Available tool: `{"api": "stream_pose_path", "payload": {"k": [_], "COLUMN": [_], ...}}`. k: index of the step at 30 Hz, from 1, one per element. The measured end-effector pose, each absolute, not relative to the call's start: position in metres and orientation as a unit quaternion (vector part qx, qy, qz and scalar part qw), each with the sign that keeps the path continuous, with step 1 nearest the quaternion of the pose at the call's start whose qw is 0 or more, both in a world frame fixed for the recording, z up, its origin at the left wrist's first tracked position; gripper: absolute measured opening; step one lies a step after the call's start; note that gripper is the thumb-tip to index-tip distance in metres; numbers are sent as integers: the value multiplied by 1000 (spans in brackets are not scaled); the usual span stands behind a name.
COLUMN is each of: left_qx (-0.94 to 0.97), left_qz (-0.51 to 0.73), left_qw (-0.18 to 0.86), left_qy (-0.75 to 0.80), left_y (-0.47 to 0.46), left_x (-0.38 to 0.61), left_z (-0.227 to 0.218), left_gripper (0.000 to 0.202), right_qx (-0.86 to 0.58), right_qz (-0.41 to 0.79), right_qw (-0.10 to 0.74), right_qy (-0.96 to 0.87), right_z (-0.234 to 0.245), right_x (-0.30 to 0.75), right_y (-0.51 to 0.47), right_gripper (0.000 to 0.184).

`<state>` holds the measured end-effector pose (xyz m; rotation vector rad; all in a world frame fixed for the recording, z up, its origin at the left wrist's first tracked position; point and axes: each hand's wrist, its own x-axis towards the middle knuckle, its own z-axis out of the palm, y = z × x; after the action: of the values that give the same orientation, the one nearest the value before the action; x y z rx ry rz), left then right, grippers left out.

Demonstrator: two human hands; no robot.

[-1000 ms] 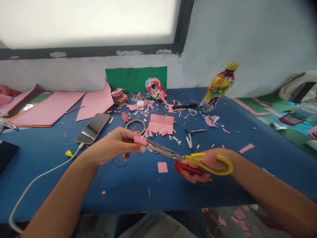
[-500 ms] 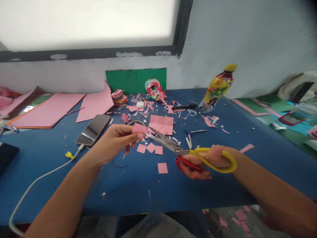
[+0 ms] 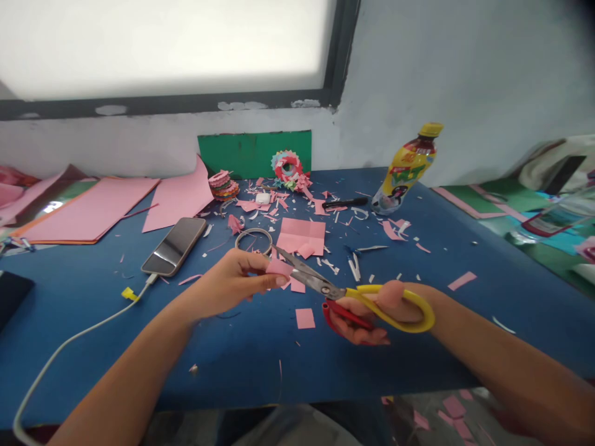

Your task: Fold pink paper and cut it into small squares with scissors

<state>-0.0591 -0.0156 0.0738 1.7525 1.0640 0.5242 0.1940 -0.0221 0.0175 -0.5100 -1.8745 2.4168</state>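
Between thumb and fingers, my left hand (image 3: pixel 232 279) pinches a small piece of pink paper (image 3: pixel 279 268). My right hand (image 3: pixel 372 313) grips scissors (image 3: pixel 395 317) with one yellow and one red handle. The blades are parted and their front part meets the pink paper at my left fingertips. Behind the blades lies a creased pink sheet (image 3: pixel 302 232) with a small piece on it. One pink paper square (image 3: pixel 305 318) lies in front, and another (image 3: pixel 298 285) is partly covered by the blades. A roll of tape (image 3: pixel 253 241) rests just beyond my left hand.
A phone (image 3: pixel 174 246) with a white charging cable lies at left, near large pink sheets (image 3: pixel 88 210). Paper scraps, a black marker (image 3: pixel 344 202) and a paper wreath (image 3: pixel 287 166) are at the back. A yellow-capped bottle (image 3: pixel 405 168) stands tilted at right.
Both hands have come slightly closer together, the left moving right and down. The pink paper is now between the scissor blades' front part, and the tape roll shows more fully.
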Motion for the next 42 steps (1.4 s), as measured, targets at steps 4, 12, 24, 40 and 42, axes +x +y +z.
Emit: {"api": "stream_pose_path", "payload": {"k": [4, 12, 24, 40, 42], "left_qx": [716, 615, 598, 596, 648], "left_qz": [231, 349, 406, 384, 296], "left_qw": [493, 517, 535, 518, 507], "left_qy": [437, 483, 437, 479, 485], "left_y": [-15, -10, -16, -7, -5], "left_x": [-59, -49, -45, -52, -53], "left_z": [71, 58, 57, 49, 46], "left_gripper": [24, 28, 22, 16, 23], "right_qx": [-159, -160, -149, -184, -208], "right_qz": [803, 786, 811, 768, 728], "right_qw": [87, 220, 66, 356, 473], "right_qy": [-568, -555, -562, -499, -452], "right_z": [21, 54, 15, 42, 56], "right_x": [192, 217, 192, 208, 220], "right_y": [-22, -12, -24, -14, -4], "right_gripper": [81, 81, 79, 59, 63]}}
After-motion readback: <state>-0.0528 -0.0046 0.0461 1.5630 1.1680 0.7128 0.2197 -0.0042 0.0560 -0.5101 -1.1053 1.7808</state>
